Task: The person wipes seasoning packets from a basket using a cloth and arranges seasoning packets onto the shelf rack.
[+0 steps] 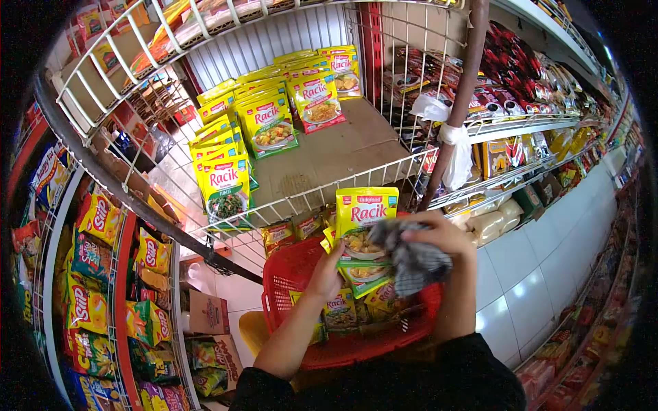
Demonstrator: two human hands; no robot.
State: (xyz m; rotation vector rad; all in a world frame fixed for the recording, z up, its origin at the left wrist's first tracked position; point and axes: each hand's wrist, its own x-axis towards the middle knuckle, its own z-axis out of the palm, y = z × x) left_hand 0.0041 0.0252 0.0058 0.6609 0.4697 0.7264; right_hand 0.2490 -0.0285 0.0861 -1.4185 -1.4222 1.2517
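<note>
My left hand [326, 272] grips several yellow Racik seasoning packets [365, 216] by their left edge, fronts facing me, above a red plastic basket [288, 270]. A checkered grey cloth [411, 259] is bunched in my right hand [439, 236]; it lies against the right side of the front packet and looks blurred. More Racik packets [339, 312] lie inside the basket below. Ahead, rows of upright Racik packets [271, 123] stand on a cardboard-lined wire shelf [329, 154].
Snack bags [88, 301] fill racks on the left. To the right, shelves hold dark red packets [504, 68], with a white plastic bag [458, 157] tied to a brown post [466, 82]. An open cardboard box [212, 335] sits low at left. White floor tiles [534, 288] run along the right.
</note>
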